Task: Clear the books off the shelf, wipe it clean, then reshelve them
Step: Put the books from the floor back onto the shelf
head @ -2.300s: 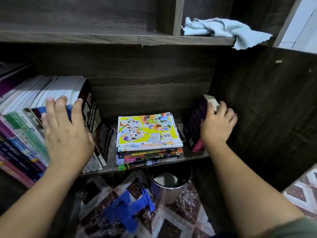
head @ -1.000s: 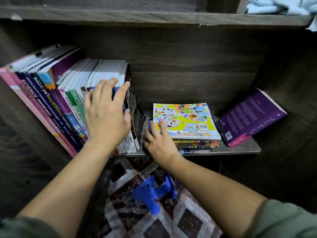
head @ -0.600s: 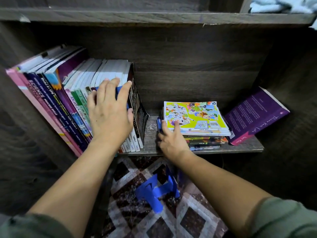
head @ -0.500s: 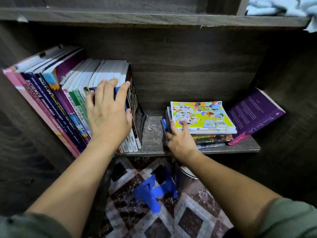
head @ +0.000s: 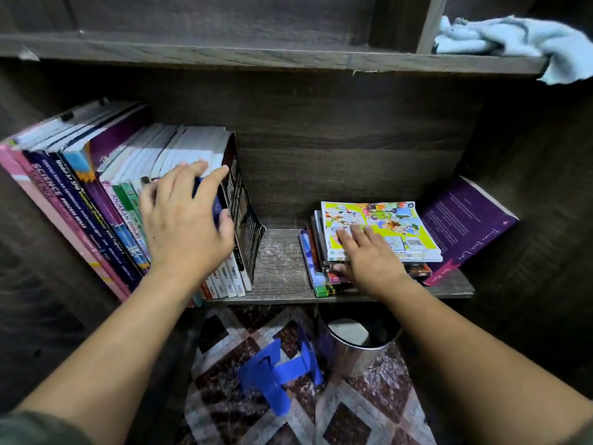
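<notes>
L hand [head: 183, 229] flat, grip open, braces leaning book row [head: 179, 146], prob. vs toppling; R hand [head: 369, 258], grip open too, steadies stack [head: 394, 220].

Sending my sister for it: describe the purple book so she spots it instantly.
On the dark bookcase's lower shelf, go past the flat stack topped by a yellow cartoon cover, to the far right. The purple book leans against the side wall, the only one neither standing in the row nor stacked.
</notes>
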A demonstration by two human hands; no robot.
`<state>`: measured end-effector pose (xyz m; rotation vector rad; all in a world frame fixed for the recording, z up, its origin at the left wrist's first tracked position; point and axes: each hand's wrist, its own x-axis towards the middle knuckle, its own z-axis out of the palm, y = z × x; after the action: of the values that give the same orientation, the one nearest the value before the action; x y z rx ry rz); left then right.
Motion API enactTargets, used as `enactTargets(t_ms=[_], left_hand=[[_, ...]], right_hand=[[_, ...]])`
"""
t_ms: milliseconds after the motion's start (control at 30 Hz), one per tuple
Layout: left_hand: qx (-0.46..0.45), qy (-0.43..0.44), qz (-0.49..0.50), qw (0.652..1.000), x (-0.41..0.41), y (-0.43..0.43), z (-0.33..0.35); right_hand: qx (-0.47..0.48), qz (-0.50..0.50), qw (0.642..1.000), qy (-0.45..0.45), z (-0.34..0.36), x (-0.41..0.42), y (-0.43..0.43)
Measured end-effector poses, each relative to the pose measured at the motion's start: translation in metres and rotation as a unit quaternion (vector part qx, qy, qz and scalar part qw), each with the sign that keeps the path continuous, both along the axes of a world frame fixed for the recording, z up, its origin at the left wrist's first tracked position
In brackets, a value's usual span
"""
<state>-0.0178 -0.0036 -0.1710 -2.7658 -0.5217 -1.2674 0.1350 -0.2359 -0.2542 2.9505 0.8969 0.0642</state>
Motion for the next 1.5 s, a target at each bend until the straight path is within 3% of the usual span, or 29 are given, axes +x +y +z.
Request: enactTargets(t_ms=[167, 300, 367, 433, 500, 567, 633, 733, 800, 867, 900, 933, 1000, 1100, 1167, 1200, 1300, 1400, 1500], left_hand=[[-0.041, 0.019, -0.031, 0.998, -0.006, 0.013, 0.011], [-0.045, 0.049, -0.047, 0.997, -0.008, 0.017, 0.013], [-0.074, 0.042, -0.055, 0.995, -0.010, 0.017, 0.021], [-0.098, 0.044, -0.053, 0.993, -0.011, 0.017, 0.029], [-0.114, 0.048, -0.049, 0.991, -0.011, 0.017, 0.033], [-0.128, 0.047, -0.050, 0.989, -0.012, 0.017, 0.033], [-0.135, 0.042, -0.054, 0.989, -0.013, 0.017, 0.031], [-0.138, 0.035, -0.059, 0.988, -0.012, 0.018, 0.028], [-0.138, 0.030, -0.062, 0.988, -0.013, 0.019, 0.026], [-0.136, 0.030, -0.064, 0.988, -0.013, 0.019, 0.025], [-0.134, 0.032, -0.063, 0.988, -0.013, 0.019, 0.024], [-0.132, 0.035, -0.062, 0.989, -0.013, 0.019, 0.024], [-0.127, 0.041, -0.059, 0.989, -0.013, 0.018, 0.023], [-0.124, 0.044, -0.055, 0.990, -0.013, 0.017, 0.024], [-0.126, 0.046, -0.054, 0.989, -0.013, 0.016, 0.025], [-0.127, 0.046, -0.054, 0.989, -0.013, 0.016, 0.026], [-0.129, 0.048, -0.053, 0.989, -0.012, 0.014, 0.026], [-0.131, 0.048, -0.048, 0.989, -0.012, 0.013, 0.028], [-0.131, 0.048, -0.046, 0.989, -0.011, 0.012, 0.027]], right_hand=[[0.000, 0.022, 0.999, 0.025, 0.024, -0.020, 0.006], [0.136, 0.002, 0.989, -0.054, 0.055, -0.052, 0.020], [0.299, 0.015, 0.950, -0.091, 0.067, -0.062, 0.039], [0.464, 0.051, 0.879, -0.100, 0.073, -0.070, 0.066], [0.565, 0.054, 0.818, -0.095, 0.074, -0.075, 0.096], [0.640, 0.019, 0.768, -0.019, 0.070, -0.080, 0.123], [0.670, -0.020, 0.740, 0.066, 0.051, -0.082, 0.143], [0.615, -0.028, 0.772, 0.160, 0.015, -0.079, 0.161], [0.560, 0.041, 0.795, 0.231, 0.004, -0.070, 0.161], [0.459, 0.094, 0.815, 0.342, 0.002, -0.059, 0.155], [0.383, 0.104, 0.841, 0.367, 0.002, -0.055, 0.150], [0.306, 0.111, 0.877, 0.353, 0.000, -0.053, 0.144], [0.200, 0.117, 0.942, 0.242, -0.002, -0.050, 0.129], [0.196, 0.134, 0.969, 0.063, 0.015, -0.045, 0.101], [0.162, 0.093, 0.982, -0.032, 0.022, -0.033, 0.081], [0.113, 0.035, 0.992, -0.046, 0.024, -0.028, 0.070], [0.012, -0.094, 0.994, 0.053, 0.016, -0.018, 0.044], [0.000, -0.073, 0.993, 0.091, 0.008, -0.016, 0.033], [0.000, -0.062, 0.996, 0.070, 0.019, -0.019, 0.035]])
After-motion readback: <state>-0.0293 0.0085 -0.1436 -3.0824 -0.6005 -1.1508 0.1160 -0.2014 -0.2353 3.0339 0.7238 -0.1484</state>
